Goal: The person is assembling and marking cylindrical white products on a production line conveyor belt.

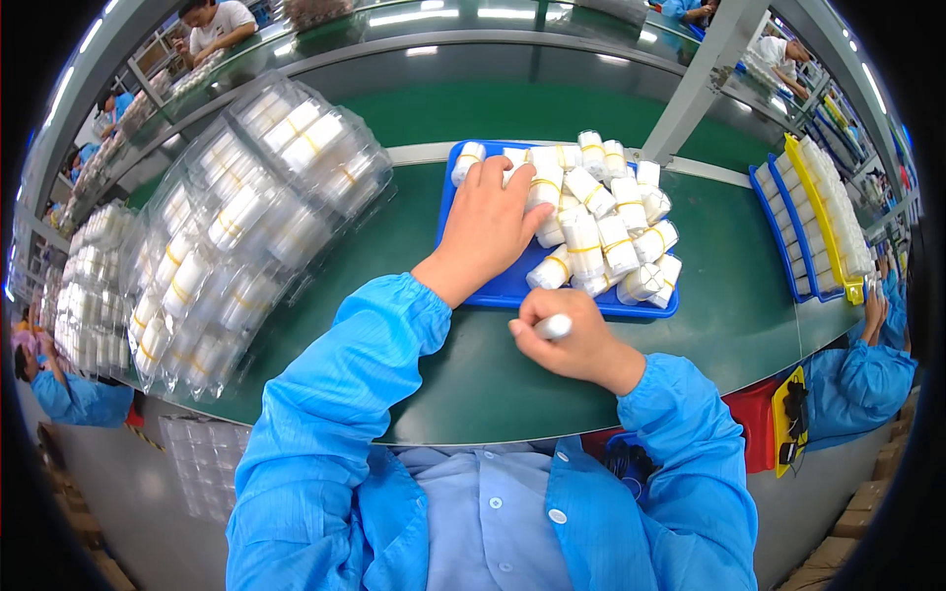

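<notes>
A blue tray (512, 286) on the green bench holds a heap of white rolls (583, 246), most with a thin yellow band around the middle. My left hand (490, 229) lies over the tray's left side, fingers spread and resting on the rolls there; its fingertips are partly hidden among them. In front of the tray's near edge, my right hand (581, 340) is closed around a white cylinder (554, 327). Only the cylinder's rounded end shows; the fist hides the rest.
To the left, stacked clear plastic trays (236, 227) hold banded white rolls. More filled trays (94, 286) stand beyond them. At the far right are blue and yellow trays (838, 231) of white rolls. A metal post (705, 84) rises behind the blue tray. Co-workers sit nearby.
</notes>
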### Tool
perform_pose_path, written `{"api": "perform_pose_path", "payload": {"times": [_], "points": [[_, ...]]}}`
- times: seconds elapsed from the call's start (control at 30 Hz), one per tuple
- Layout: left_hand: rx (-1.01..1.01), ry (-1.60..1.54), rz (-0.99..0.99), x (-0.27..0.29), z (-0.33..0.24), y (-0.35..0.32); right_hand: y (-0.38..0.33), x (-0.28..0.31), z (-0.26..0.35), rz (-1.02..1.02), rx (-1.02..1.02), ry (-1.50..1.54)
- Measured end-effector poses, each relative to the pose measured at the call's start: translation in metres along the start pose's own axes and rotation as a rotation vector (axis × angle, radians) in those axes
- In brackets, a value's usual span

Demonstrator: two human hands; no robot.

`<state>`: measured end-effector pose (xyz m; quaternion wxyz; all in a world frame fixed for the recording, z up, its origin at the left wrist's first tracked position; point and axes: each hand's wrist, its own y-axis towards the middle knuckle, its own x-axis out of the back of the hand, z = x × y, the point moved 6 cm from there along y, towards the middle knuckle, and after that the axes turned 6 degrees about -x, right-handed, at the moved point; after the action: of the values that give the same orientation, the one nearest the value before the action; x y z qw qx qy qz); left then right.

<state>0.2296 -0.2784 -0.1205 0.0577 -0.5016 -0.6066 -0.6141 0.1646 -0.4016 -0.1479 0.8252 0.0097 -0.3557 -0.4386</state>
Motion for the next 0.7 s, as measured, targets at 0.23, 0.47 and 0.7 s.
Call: {"api": "perform_pose_path", "payload": {"times": [0.23, 0.47, 0.7], "points": [[0.137, -0.028, 0.156, -0.029, 0.005, 0.018, -0.01, -0.004, 0.003, -0.041, 0.057, -0.008], [0.287, -0.426, 0.19, 0.003, 0.016, -0.011, -0.01, -0.003, 0.001, 0.001, 0.005, -0.042], [0.031, -0.667, 0.335, 0.067, -0.02, -0.086, -0.015, 0.014, -0.009, -0.143, -0.237, 0.51]]}}
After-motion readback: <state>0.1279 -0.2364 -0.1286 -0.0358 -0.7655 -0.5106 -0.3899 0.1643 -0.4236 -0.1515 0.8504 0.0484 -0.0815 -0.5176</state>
